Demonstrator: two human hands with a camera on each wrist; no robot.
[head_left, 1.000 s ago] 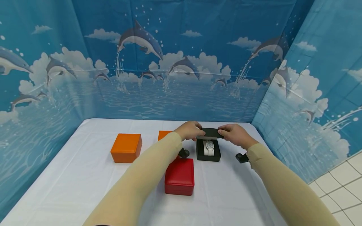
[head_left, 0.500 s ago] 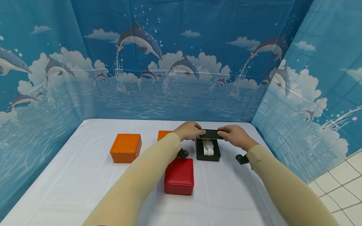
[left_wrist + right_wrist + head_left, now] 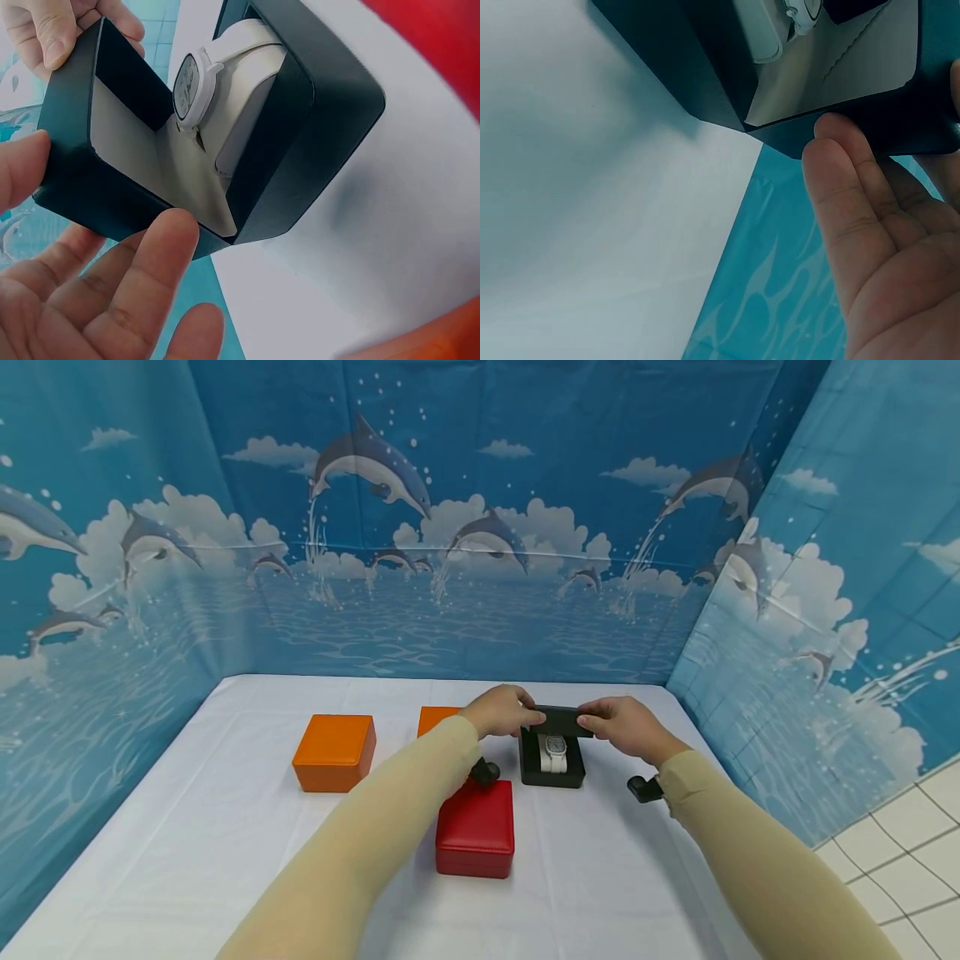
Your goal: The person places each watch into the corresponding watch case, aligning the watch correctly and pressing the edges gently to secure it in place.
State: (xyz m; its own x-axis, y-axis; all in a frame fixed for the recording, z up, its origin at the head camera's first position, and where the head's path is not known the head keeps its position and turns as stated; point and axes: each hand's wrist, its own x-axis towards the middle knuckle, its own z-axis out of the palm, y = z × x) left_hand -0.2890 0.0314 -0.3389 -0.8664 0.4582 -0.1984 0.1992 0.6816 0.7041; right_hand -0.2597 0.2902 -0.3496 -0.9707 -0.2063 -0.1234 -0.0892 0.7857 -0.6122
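Observation:
A black watch box (image 3: 552, 782) stands on the white cloth with its hinged lid (image 3: 561, 722) raised and tilted over the back. Inside, a white-strapped wristwatch (image 3: 556, 746) sits wrapped round a pale cushion. My left hand (image 3: 501, 710) holds the lid's left end between thumb and fingers. At the opposite end my right hand (image 3: 628, 727) grips the lid the same way. In the left wrist view, the lid's pale lining (image 3: 127, 139) faces the watch (image 3: 196, 86). The right wrist view has fingers (image 3: 847, 187) against the lid's side, with only part of the watch visible.
A red box (image 3: 476, 828) is in front of the black one, to its left. One orange box (image 3: 333, 752) stands farther left; another orange box (image 3: 437, 717) is mostly hidden behind my left arm. A dolphin-patterned curtain (image 3: 480, 627) rises behind the table.
Both hands have lowered slightly with the lid, which has tipped forward and come down a little over the watch. The boxes around it have not moved.

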